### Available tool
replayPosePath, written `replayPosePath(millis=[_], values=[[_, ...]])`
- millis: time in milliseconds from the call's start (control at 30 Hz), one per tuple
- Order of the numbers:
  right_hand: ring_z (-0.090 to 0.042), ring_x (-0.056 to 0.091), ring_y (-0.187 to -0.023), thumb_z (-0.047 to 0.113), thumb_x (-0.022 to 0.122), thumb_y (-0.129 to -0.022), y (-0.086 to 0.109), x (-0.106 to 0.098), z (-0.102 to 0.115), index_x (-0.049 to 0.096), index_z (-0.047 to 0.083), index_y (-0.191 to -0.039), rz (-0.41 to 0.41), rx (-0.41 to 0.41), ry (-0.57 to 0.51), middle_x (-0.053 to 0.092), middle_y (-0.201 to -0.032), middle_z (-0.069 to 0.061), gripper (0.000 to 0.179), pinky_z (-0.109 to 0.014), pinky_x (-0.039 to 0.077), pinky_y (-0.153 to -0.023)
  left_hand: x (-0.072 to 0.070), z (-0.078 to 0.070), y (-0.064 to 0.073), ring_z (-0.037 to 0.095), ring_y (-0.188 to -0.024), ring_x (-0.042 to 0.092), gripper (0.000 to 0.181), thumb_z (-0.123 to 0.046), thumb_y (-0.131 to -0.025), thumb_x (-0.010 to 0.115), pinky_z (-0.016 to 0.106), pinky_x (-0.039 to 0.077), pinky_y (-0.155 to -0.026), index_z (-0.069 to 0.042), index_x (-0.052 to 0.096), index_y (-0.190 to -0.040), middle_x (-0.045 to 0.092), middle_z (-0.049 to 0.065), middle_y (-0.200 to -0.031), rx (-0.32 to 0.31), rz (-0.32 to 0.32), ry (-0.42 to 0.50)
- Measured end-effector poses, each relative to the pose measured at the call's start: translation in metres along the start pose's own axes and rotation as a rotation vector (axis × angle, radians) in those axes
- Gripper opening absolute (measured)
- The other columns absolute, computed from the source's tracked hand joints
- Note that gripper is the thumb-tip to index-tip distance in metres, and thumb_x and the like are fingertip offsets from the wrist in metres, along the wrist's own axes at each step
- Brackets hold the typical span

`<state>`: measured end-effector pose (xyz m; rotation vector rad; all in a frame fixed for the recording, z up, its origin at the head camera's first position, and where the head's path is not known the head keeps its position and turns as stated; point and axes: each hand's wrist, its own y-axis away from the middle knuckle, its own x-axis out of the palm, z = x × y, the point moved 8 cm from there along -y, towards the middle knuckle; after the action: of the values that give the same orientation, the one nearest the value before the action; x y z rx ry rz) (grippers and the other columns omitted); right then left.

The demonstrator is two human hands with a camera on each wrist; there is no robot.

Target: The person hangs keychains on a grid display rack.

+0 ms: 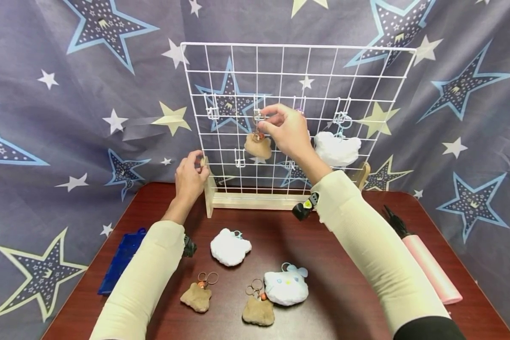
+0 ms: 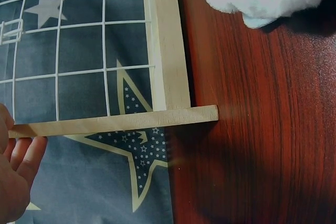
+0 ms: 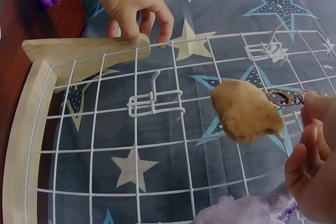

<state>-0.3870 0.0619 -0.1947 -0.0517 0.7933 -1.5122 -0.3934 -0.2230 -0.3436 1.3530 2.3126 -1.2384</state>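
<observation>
My right hand (image 1: 286,130) pinches the metal ring of a tan plush keychain (image 1: 258,147) in front of a white wire grid rack (image 1: 297,46). The plush hangs below a white hook on the grid; whether the ring is on that hook cannot be told. In the right wrist view the ring (image 3: 281,97) is between my fingertips. My left hand (image 1: 190,177) grips the rack's wooden side piece (image 2: 105,123), thumb and fingers on either side of it. To the right, a white plush keychain (image 1: 337,148) hangs from another hook. A purple plush (image 3: 231,212) is partly visible on the grid.
On the red-brown table lie white plush keychains (image 1: 230,248) (image 1: 286,288) and tan ones (image 1: 197,297) (image 1: 258,311). A blue tray (image 1: 121,259) is at left, a pink cylinder (image 1: 433,269) at right. Other hooks (image 1: 240,158) hang on the grid. Star-patterned cloth is behind.
</observation>
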Motion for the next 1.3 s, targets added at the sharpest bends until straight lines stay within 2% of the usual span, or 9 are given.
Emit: replayPosePath(millis=[167, 333, 467, 800, 1033, 1300], values=[[-0.016, 0.071, -0.084, 0.021, 0.078, -0.089, 0.004, -0.004, -0.004, 0.071, 0.014, -0.116, -0.03, 0.001, 0.045, 0.077, -0.099, -0.006, 0.029, -0.026, 0.053, -0.079, 0.001, 0.0, 0.001, 0.034, -0.097, 0.072, 0.045, -0.014, -0.084, 0.067, 0.052, 0.053, -0.089, -0.016, 0.064, -0.129, 0.07, 0.016, -0.11, -0.002, 0.005, 0.004], [-0.013, 0.063, -0.081, 0.023, 0.077, -0.089, 0.011, -0.005, -0.013, 0.07, 0.013, -0.117, -0.016, 0.012, 0.066, 0.074, -0.101, -0.005, 0.03, -0.023, 0.049, -0.074, 0.001, -0.001, 0.001, 0.034, -0.097, 0.072, 0.045, -0.014, -0.084, 0.068, 0.052, 0.052, -0.089, -0.016, 0.064, -0.129, 0.07, 0.015, -0.11, -0.001, 0.002, 0.002], [-0.013, 0.062, -0.08, 0.023, 0.076, -0.09, 0.017, -0.006, -0.021, 0.07, 0.011, -0.118, -0.002, 0.005, 0.077, 0.075, -0.101, -0.006, 0.031, -0.022, 0.048, -0.07, 0.001, -0.002, 0.001, 0.034, -0.097, 0.071, 0.045, -0.014, -0.084, 0.068, 0.052, 0.052, -0.089, -0.015, 0.064, -0.129, 0.07, 0.016, -0.11, 0.004, -0.002, 0.0], [-0.012, 0.063, -0.075, 0.015, 0.074, -0.089, 0.037, -0.007, -0.036, 0.07, 0.004, -0.116, 0.079, -0.073, 0.044, 0.073, -0.096, -0.011, 0.03, -0.018, 0.049, -0.068, -0.001, -0.003, 0.0, 0.035, -0.097, 0.071, 0.045, -0.013, -0.084, 0.069, 0.053, 0.052, -0.089, -0.015, 0.064, -0.129, 0.07, 0.016, -0.11, 0.008, -0.006, 0.004], [-0.018, 0.061, -0.077, 0.011, 0.075, -0.089, 0.049, -0.011, -0.044, 0.069, 0.001, -0.116, 0.133, -0.087, 0.029, 0.072, -0.096, -0.013, 0.029, -0.02, 0.047, -0.067, 0.001, -0.001, -0.001, 0.035, -0.099, 0.07, 0.045, -0.014, -0.084, 0.068, 0.053, 0.051, -0.089, -0.015, 0.063, -0.129, 0.07, 0.015, -0.11, 0.003, 0.002, 0.006], [-0.015, 0.062, -0.077, 0.012, 0.076, -0.089, 0.071, -0.009, -0.059, 0.07, 0.007, -0.114, 0.196, -0.088, 0.083, 0.075, -0.097, -0.009, 0.026, -0.022, 0.047, -0.066, 0.0, -0.003, 0.0, 0.035, -0.098, 0.071, 0.045, -0.012, -0.084, 0.068, 0.053, 0.052, -0.09, -0.014, 0.063, -0.129, 0.069, 0.017, -0.111, 0.0, 0.001, 0.01]])
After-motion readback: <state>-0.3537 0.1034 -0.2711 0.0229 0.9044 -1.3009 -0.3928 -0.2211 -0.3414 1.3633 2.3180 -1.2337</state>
